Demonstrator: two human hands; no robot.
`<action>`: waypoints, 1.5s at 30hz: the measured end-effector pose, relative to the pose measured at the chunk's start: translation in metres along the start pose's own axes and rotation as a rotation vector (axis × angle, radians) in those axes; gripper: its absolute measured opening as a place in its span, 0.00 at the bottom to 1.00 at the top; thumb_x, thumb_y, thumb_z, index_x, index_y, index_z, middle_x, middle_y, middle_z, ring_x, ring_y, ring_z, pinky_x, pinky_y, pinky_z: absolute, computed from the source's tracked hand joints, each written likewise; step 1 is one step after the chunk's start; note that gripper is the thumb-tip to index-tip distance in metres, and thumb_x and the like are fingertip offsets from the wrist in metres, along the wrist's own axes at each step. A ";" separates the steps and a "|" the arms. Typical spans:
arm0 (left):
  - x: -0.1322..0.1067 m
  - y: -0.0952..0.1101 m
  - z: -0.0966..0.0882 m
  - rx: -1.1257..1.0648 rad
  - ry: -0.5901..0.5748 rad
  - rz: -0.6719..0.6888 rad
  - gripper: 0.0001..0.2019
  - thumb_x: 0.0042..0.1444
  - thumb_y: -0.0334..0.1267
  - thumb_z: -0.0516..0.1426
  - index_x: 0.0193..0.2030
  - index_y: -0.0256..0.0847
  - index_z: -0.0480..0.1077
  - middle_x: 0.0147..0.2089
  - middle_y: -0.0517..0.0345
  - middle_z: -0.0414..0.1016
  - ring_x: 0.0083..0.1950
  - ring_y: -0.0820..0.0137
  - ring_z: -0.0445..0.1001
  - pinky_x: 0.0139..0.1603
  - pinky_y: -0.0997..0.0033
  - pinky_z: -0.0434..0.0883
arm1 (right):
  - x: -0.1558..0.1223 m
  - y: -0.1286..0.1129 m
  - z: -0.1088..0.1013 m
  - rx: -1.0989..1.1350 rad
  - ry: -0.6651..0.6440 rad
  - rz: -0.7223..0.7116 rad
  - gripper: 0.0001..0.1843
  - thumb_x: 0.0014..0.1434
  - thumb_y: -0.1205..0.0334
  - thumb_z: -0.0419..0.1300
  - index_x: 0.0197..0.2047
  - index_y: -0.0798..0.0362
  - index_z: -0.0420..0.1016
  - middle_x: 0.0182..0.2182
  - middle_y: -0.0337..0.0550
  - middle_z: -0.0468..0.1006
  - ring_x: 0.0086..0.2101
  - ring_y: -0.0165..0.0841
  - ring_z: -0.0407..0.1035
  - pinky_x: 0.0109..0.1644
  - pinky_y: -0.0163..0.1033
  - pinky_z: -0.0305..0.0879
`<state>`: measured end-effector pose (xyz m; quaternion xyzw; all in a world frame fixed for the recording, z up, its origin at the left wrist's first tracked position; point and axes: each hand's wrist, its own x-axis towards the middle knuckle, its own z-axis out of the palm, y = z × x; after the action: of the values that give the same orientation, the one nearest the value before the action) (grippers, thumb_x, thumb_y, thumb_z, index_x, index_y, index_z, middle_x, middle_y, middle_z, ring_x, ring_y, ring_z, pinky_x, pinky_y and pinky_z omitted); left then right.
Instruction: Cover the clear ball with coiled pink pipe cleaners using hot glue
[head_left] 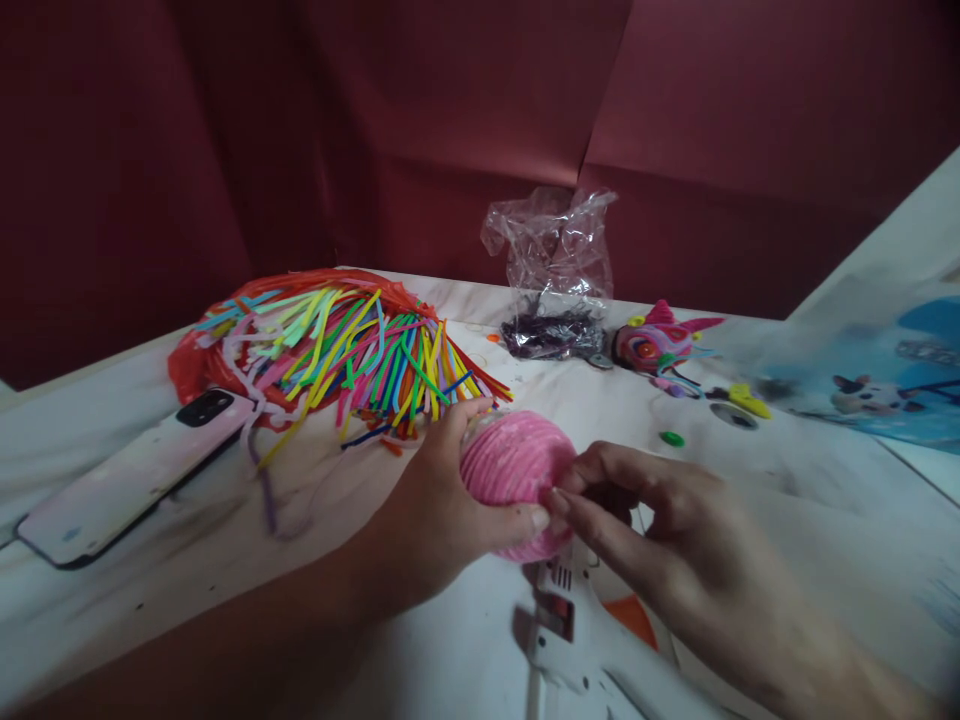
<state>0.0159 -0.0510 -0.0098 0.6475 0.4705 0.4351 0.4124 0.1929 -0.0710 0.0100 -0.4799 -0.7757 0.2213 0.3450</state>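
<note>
A round ball (pixel 517 470) wound in rows of fuzzy pink chenille stem is held above the table in my left hand (pixel 442 490). My left thumb lies across its front, and the fingers go round behind it, partly hidden. At the ball's right side, the thumb and forefinger of my right hand (pixel 660 530) are pinched together against the pink winding. What sits between those fingertips is too small to make out. Below the ball, a white glue gun (pixel 570 640) lies on the table, partly covered by my right hand.
Many coloured chenille stems (pixel 375 350) spill from a red plastic bag (pixel 191 365) at the left. Near them lies a phone (pixel 135 480). A clear bag (pixel 559 270) with dark contents stands behind, beside a pink decorated figure (pixel 656 340). A blue printed sheet (pixel 900 370) is at right.
</note>
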 end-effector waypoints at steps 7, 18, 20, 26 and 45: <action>0.000 0.000 0.002 -0.095 -0.010 -0.012 0.36 0.38 0.39 0.67 0.55 0.41 0.60 0.52 0.51 0.71 0.52 0.58 0.70 0.53 0.60 0.67 | 0.000 -0.004 0.000 0.081 -0.031 0.044 0.11 0.58 0.62 0.52 0.26 0.55 0.70 0.20 0.38 0.72 0.20 0.26 0.65 0.21 0.26 0.60; 0.001 -0.001 0.001 -0.144 -0.037 -0.016 0.35 0.38 0.39 0.67 0.54 0.41 0.60 0.51 0.52 0.71 0.51 0.58 0.70 0.53 0.60 0.66 | 0.004 -0.006 -0.003 0.010 -0.027 0.022 0.12 0.57 0.60 0.50 0.27 0.55 0.68 0.20 0.39 0.72 0.20 0.28 0.66 0.21 0.30 0.61; 0.000 -0.001 0.001 -0.132 -0.037 -0.012 0.36 0.37 0.38 0.67 0.55 0.41 0.60 0.52 0.51 0.71 0.52 0.59 0.70 0.53 0.60 0.66 | 0.004 -0.004 -0.003 0.005 -0.034 0.028 0.12 0.57 0.59 0.50 0.27 0.54 0.67 0.20 0.39 0.71 0.20 0.29 0.66 0.21 0.31 0.61; 0.000 -0.002 -0.001 -0.134 -0.062 -0.025 0.36 0.39 0.39 0.67 0.56 0.41 0.59 0.53 0.50 0.70 0.52 0.58 0.70 0.53 0.59 0.67 | 0.003 0.003 -0.006 -0.255 0.132 -0.141 0.10 0.59 0.58 0.53 0.37 0.54 0.69 0.32 0.44 0.75 0.31 0.35 0.71 0.32 0.39 0.70; -0.003 0.007 -0.009 -0.137 -0.239 -0.073 0.44 0.37 0.41 0.68 0.61 0.39 0.54 0.59 0.48 0.65 0.58 0.56 0.66 0.57 0.59 0.66 | 0.018 0.013 -0.013 0.314 -0.284 0.262 0.27 0.56 0.49 0.61 0.56 0.49 0.66 0.41 0.42 0.74 0.36 0.36 0.71 0.53 0.47 0.68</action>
<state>0.0089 -0.0541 -0.0014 0.6475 0.4105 0.3706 0.5243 0.2049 -0.0487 0.0151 -0.4810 -0.7034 0.4473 0.2714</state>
